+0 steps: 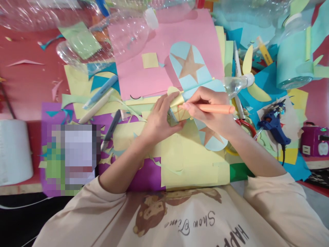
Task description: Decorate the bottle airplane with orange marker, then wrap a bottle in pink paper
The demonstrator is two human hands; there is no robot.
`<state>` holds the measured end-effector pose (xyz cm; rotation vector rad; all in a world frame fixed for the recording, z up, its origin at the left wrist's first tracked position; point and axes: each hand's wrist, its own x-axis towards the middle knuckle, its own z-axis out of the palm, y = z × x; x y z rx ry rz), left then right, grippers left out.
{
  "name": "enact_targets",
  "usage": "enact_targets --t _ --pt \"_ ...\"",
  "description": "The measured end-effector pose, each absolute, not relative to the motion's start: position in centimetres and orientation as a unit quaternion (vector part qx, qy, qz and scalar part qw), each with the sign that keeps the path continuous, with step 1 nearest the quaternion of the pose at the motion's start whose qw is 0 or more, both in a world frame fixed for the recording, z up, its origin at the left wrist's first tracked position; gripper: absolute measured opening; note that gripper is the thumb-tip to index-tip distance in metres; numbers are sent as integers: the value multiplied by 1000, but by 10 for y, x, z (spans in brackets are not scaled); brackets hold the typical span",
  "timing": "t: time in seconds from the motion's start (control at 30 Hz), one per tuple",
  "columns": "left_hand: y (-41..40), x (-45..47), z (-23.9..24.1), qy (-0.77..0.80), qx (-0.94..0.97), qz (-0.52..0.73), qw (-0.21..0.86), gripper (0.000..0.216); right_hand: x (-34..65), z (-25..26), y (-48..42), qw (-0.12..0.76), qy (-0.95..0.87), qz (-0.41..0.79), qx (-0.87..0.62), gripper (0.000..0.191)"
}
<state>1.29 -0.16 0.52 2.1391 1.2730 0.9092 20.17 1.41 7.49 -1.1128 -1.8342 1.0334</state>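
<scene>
shirt print reads upside down from this view: "show time" in script beside a brown monkey cartoon [151, 214]; further letters "hap…" run off the bottom edge. a pixelated block hides whatever lies at lower left.

left hand [160, 118] cups a small folded pale-yellow paper piece [177, 109], fingers curled around it, thumb under. the piece sits at the centre of the cluttered worktop [23, 85], over yellow sheets, just below a large pink paper sheet [144, 68].

right hand [210, 109] pinches a slim orange pen [214, 108], fingers pressed together near its tip. the pen's long axis lies almost level across the view, tip pointing left and touching the yellow piece, back end pointing right.

around: a light-blue rounded paper panel with a tan star [189, 65] on the pink sheet, a second star panel partly under the right wrist; clear crushed plastic bottles [123, 31] at top; a small clear bottle with yellow paper blades [243, 82] just right of the hand; a blue glue gun [273, 125] farther right; a white paper roll [14, 151] at left edge; paper scraps everywhere.
</scene>
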Motion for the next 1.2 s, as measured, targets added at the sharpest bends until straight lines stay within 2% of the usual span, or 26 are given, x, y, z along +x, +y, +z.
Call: enact_targets --t 0.43,0.6,0.97,1.2 --pt "-1 12 6 463 784 328 253 71 201 76 15 392 -725 392 -408 21" --pt "-2 12 6 473 777 330 252 70 203 78 15 353 -725 383 -451 30" --pt "-1 14 7 471 780 333 242 69 205 81 18 348 -734 392 -432 27" --pt "-1 14 7 474 780 329 243 68 205 83 19 314 -747 395 -432 29"
